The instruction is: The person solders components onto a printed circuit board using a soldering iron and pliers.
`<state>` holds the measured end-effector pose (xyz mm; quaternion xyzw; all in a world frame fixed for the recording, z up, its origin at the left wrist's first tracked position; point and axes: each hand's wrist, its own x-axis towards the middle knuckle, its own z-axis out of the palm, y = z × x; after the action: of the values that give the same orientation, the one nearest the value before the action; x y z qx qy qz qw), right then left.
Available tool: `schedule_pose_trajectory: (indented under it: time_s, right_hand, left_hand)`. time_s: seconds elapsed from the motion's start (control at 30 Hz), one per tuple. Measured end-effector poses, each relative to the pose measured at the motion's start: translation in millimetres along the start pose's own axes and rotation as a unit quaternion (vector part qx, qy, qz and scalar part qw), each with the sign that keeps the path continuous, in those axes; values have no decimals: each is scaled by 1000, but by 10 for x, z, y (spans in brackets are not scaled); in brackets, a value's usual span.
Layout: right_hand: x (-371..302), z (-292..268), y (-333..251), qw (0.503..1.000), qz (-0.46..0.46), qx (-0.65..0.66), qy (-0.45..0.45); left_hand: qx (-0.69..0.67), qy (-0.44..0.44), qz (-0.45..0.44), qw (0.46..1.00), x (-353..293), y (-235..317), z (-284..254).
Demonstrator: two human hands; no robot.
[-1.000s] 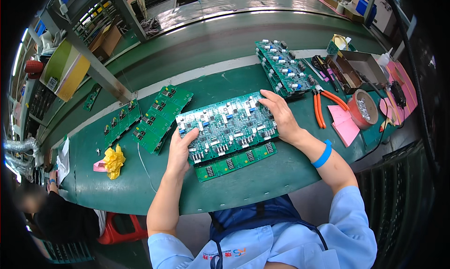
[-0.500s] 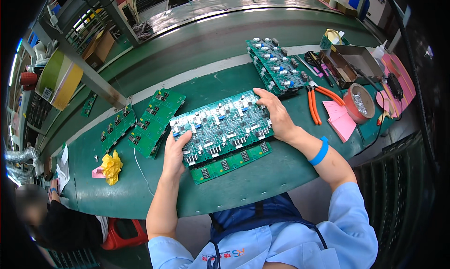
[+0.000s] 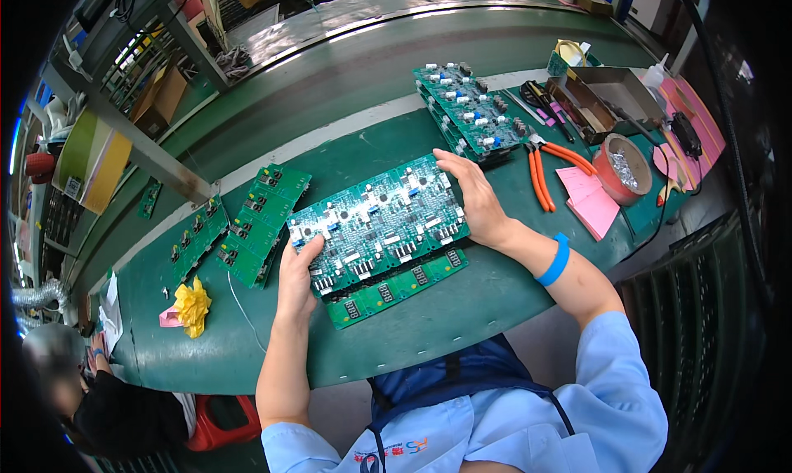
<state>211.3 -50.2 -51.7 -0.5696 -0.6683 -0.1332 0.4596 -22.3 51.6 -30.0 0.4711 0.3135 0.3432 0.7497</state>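
Note:
A wide green circuit board panel (image 3: 375,225), crowded with chips and white connectors, is held tilted over the bench between my two hands. My left hand (image 3: 297,277) is closed on its left end, thumb lying on the top face. At the right end my right hand (image 3: 480,205) grips the edge, fingers stretched along the far corner and thumb out of sight. Below the panel's near edge shows a narrower green board with digit displays (image 3: 402,290). Its far part is hidden under the panel, so I cannot tell whether the two are joined.
Left of the panel lie green boards with black parts (image 3: 268,217) and a yellow crumpled cloth (image 3: 192,306). Stacked boards (image 3: 474,114), orange-handled cutters (image 3: 542,176), pink paper (image 3: 590,201), a tape roll (image 3: 609,174) and a tray (image 3: 623,89) are right. Another person (image 3: 124,411) sits far left.
The whole view has shifted slightly, with bench items appearing a little further left. Both hands keep the same hold on the panel, which stays over the bench at nearly the same tilt.

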Motion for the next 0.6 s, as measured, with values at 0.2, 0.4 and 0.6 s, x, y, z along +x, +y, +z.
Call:
schedule_pose_trajectory:
  time_s: [0.2, 0.4, 0.6]
  right_hand:
    - [-5, 12, 5, 1000, 14, 22, 4]
    - [7, 2, -7, 999, 23, 39, 5]
    - [-8, 9, 18, 998, 36, 44, -3]
  left_hand:
    - [2, 1, -9, 1000, 44, -55, -46]
    - [0, 15, -13, 1000, 47, -62, -41]
    - [-23, 9, -6, 1000, 19, -43, -2]
